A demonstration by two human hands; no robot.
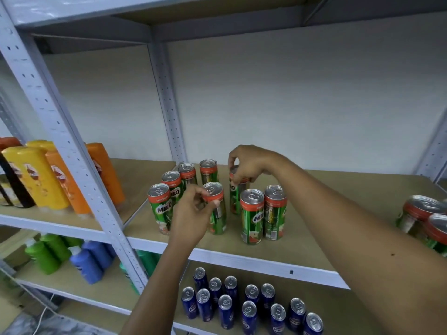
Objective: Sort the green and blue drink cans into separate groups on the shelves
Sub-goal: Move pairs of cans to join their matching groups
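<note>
Two upright Milo cans are pinched at the rims, left hand (191,213) on the 9 o'clock can (216,209), right hand (246,165) on the 12 o'clock can (235,194); both are best slid tight into the green cluster.

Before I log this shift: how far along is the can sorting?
Mostly done: the blue cans stand grouped on the lower shelf, the green cans on the one above. In hand: the left hand and right hand each grip a green can's top. Left: two green cans far right stand apart.

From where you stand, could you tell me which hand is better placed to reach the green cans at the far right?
Probably the right hand: it is nearer those green cans.
</note>
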